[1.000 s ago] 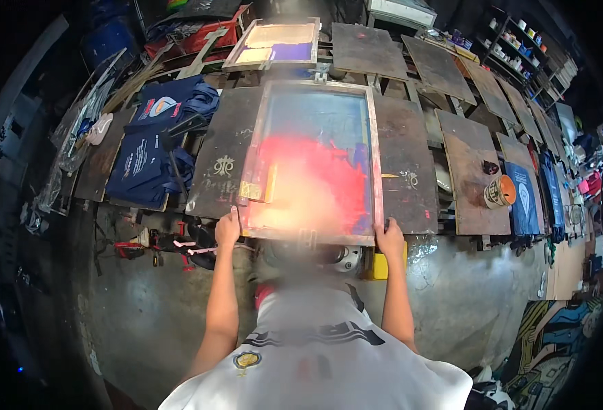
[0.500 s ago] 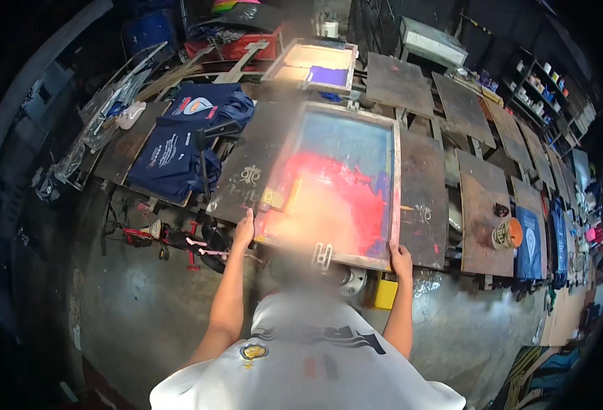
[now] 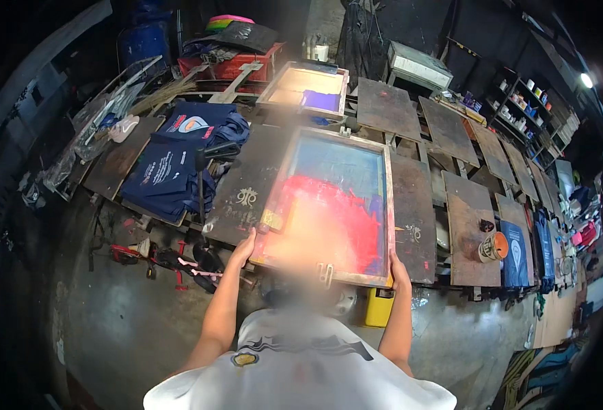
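Note:
My left hand point(image 3: 245, 247) grips the near left side of a wooden screen printing frame point(image 3: 390, 191). My right hand point(image 3: 399, 270) is closed round its near right corner. Red ink smeared over the mesh point(image 3: 353, 229) covers the lower part, while the far part is bluish grey. A metal clasp point(image 3: 325, 273) sits on the near rail and a hinge clamp point(image 3: 344, 131) on the far rail. Under and beside the frame are dark boards point(image 3: 250, 174). My fingers under the rails are mostly hidden, and a blurred band crosses the middle of the picture.
Navy printed shirts point(image 3: 161, 171) lie on a board at left. Beyond my frame is a second screen frame point(image 3: 346, 92) with purple ink. At right, a bucket point(image 3: 487, 249) with orange inside stands on a board near a blue shirt point(image 3: 513, 253). A yellow container point(image 3: 378, 311) stands below.
The whole view has shifted, so the scene sits lower in the picture. Both hands stay on the screen printing frame; my right hand has slid slightly farther up its right side.

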